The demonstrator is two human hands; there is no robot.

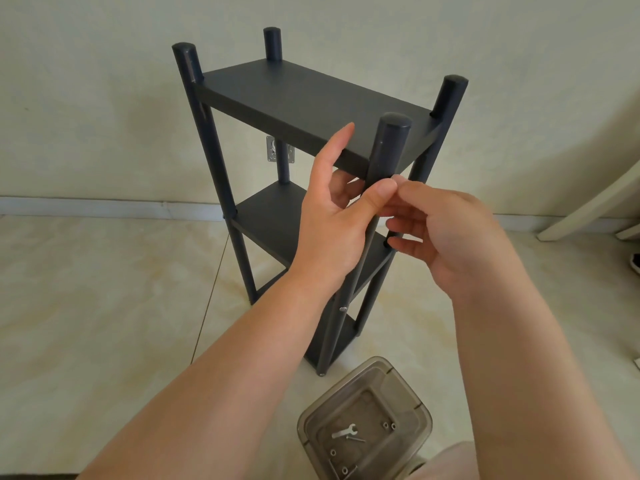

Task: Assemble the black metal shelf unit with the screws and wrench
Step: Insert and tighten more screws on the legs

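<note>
The black metal shelf unit [294,95] stands upright on the floor with three shelves and four round posts. My left hand [332,216] holds the near post [388,147] just below the top shelf, thumb across its front and fingers behind it. My right hand [446,233] is at the same spot, fingertips pinched together against the post beside my left thumb; what they hold is hidden. A small silver wrench [343,432] lies in the container below with a loose screw [356,439] and several nuts. A screw head [343,309] sticks out of the near post lower down.
A clear brownish plastic container [367,382] sits on the tiled floor near my knees, just in front of the shelf's foot. The wall and baseboard [104,206] run behind the unit. A pale furniture leg [588,206] slants in at the right, with a dark shoe [635,263] at the edge.
</note>
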